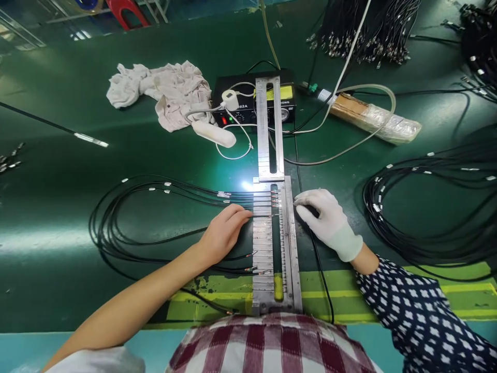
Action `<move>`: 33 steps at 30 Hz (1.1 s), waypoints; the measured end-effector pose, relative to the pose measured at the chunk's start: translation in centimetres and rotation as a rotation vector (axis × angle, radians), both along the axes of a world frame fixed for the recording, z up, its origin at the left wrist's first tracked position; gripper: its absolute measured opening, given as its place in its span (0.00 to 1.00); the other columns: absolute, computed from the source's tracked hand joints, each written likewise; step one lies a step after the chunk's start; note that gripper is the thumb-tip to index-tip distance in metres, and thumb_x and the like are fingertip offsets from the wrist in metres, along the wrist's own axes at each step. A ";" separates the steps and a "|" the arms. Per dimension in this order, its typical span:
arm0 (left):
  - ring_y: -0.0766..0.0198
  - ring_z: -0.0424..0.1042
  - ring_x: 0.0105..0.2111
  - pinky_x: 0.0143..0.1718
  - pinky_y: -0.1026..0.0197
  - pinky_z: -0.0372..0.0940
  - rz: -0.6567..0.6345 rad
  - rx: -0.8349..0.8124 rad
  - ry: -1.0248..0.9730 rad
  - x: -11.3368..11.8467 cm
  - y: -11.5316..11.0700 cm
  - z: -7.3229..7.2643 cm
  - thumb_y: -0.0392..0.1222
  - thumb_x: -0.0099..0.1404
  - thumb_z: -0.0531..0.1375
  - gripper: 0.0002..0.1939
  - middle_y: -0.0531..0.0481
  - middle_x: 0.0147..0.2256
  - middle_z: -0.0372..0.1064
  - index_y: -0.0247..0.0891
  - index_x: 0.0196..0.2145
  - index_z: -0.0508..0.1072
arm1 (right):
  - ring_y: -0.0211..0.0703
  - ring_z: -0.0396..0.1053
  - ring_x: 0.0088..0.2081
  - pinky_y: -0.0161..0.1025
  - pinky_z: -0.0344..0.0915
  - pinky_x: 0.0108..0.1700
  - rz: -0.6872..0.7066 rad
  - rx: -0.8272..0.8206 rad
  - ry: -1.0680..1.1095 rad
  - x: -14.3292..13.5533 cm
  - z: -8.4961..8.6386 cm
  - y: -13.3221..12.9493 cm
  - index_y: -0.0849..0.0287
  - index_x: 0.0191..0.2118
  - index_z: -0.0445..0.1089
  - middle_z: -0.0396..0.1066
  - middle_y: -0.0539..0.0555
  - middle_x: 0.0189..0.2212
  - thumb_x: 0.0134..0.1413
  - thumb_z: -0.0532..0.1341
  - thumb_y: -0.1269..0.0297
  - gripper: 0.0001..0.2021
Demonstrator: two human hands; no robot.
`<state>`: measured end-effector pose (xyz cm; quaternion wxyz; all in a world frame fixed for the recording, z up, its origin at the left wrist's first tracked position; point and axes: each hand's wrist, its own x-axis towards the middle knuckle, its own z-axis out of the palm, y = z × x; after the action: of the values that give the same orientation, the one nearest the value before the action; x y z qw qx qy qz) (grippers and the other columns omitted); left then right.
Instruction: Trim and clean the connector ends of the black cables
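My bare left hand [227, 233] pinches a black cable [264, 216] between thumb and fingers at the left edge of a slotted metal fixture [264, 243]. That cable lies across the fixture, its end over the long central slot. Above it, several black cables [240, 199] lie side by side in the grooves. My right hand [326, 220], in a white glove, is at the fixture's right edge with thumb and fingertips together; anything between them is too small to make out. Below my left hand, loose cable ends [254, 269] rest on the fixture's left edge.
A black control box [248, 116] stands behind the fixture, beside a white lamp [213, 133] and crumpled cloths [178, 90]. Coiled cables [382, 228] lie at right, looped cables [104, 233] at left. A plastic-wrapped handle [373, 116] lies back right, near a cable bundle [361, 31].
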<state>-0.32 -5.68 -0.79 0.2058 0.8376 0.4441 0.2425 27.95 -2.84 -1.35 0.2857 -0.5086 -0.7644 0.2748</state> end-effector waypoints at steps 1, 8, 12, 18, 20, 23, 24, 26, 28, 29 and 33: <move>0.63 0.69 0.40 0.42 0.61 0.66 -0.032 0.006 0.014 0.0 0.3 -0.1 0.33 0.72 0.48 0.14 0.45 0.41 0.68 0.40 0.50 0.69 | 0.50 0.69 0.46 0.52 0.62 0.53 0.001 -0.002 0.001 0.0 0.0 0.0 0.52 0.35 0.70 0.75 0.50 0.42 0.62 0.58 0.66 0.05; 0.63 0.67 0.37 0.37 0.62 0.66 -0.149 0.041 0.217 -0.7 2.3 -0.6 0.32 0.71 0.44 0.21 0.46 0.40 0.67 0.40 0.55 0.69 | 0.51 0.69 0.46 0.52 0.62 0.53 0.006 -0.020 -0.007 0.1 0.0 -0.1 0.52 0.36 0.70 0.75 0.51 0.42 0.62 0.58 0.66 0.05; 0.62 0.67 0.38 0.39 0.62 0.66 -0.204 0.037 0.275 -0.9 2.5 -0.6 0.34 0.73 0.43 0.21 0.47 0.39 0.67 0.41 0.55 0.69 | 0.50 0.69 0.46 0.52 0.61 0.53 -0.002 -0.023 -0.002 0.0 0.2 -0.1 0.52 0.35 0.70 0.75 0.50 0.42 0.62 0.58 0.66 0.05; 0.60 0.68 0.42 0.43 0.59 0.67 -0.223 0.046 0.207 -0.6 2.9 -1.1 0.34 0.73 0.44 0.19 0.43 0.43 0.69 0.38 0.55 0.68 | 0.49 0.69 0.46 0.51 0.61 0.53 -0.006 -0.031 -0.003 -0.1 0.3 0.0 0.52 0.35 0.70 0.75 0.49 0.42 0.61 0.58 0.67 0.04; 0.60 0.69 0.42 0.44 0.59 0.67 -0.225 0.027 0.173 -0.6 2.9 -1.3 0.35 0.73 0.45 0.19 0.43 0.43 0.70 0.38 0.54 0.69 | 0.49 0.69 0.46 0.51 0.61 0.53 -0.007 -0.032 -0.006 0.0 0.3 0.0 0.52 0.35 0.70 0.75 0.50 0.42 0.61 0.58 0.67 0.05; 0.59 0.68 0.43 0.44 0.56 0.65 -0.196 0.082 0.189 -0.8 2.4 -1.3 0.36 0.73 0.46 0.19 0.43 0.43 0.70 0.41 0.54 0.71 | 0.50 0.69 0.46 0.51 0.61 0.53 -0.009 -0.035 -0.010 0.0 0.3 -0.1 0.51 0.35 0.70 0.75 0.50 0.42 0.62 0.58 0.66 0.05; 0.58 0.67 0.43 0.44 0.55 0.64 -0.161 0.114 0.219 -0.9 2.0 -1.4 0.36 0.73 0.46 0.19 0.43 0.43 0.70 0.42 0.54 0.72 | 0.50 0.69 0.46 0.51 0.61 0.53 -0.008 -0.035 -0.011 0.0 0.3 -0.1 0.51 0.35 0.70 0.75 0.50 0.42 0.62 0.58 0.66 0.05; 0.57 0.66 0.40 0.41 0.54 0.62 -0.095 0.153 0.298 -1.1 1.2 -1.5 0.35 0.72 0.47 0.20 0.43 0.40 0.69 0.44 0.56 0.71 | 0.49 0.69 0.45 0.51 0.61 0.52 -0.008 -0.034 -0.011 0.0 0.3 -0.1 0.52 0.35 0.69 0.75 0.50 0.41 0.61 0.58 0.66 0.05; 0.57 0.63 0.35 0.36 0.55 0.59 -0.084 0.140 0.359 -1.2 0.5 -1.7 0.35 0.72 0.47 0.21 0.43 0.37 0.69 0.42 0.59 0.69 | 0.49 0.69 0.45 0.51 0.61 0.52 -0.011 -0.032 -0.014 -0.1 0.2 0.0 0.52 0.34 0.69 0.75 0.49 0.41 0.61 0.58 0.66 0.05; 0.58 0.63 0.34 0.34 0.55 0.58 -0.093 0.125 0.373 -1.1 0.3 -1.9 0.35 0.73 0.47 0.21 0.43 0.37 0.69 0.41 0.59 0.68 | 0.49 0.69 0.45 0.51 0.61 0.52 -0.013 -0.029 -0.017 -0.1 0.2 0.1 0.52 0.33 0.69 0.75 0.49 0.40 0.61 0.58 0.66 0.05; 0.56 0.64 0.36 0.35 0.55 0.57 -0.073 0.089 0.365 -0.5 0.3 -1.9 0.35 0.73 0.46 0.21 0.43 0.39 0.70 0.39 0.59 0.67 | 0.50 0.69 0.44 0.51 0.62 0.51 -0.027 0.006 -0.038 -0.2 -0.1 0.2 0.52 0.33 0.69 0.75 0.51 0.40 0.61 0.57 0.65 0.06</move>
<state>-0.86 -5.40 -2.66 0.0934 0.8915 0.4323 0.0984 27.74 -2.62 -1.40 0.2765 -0.5232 -0.7635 0.2588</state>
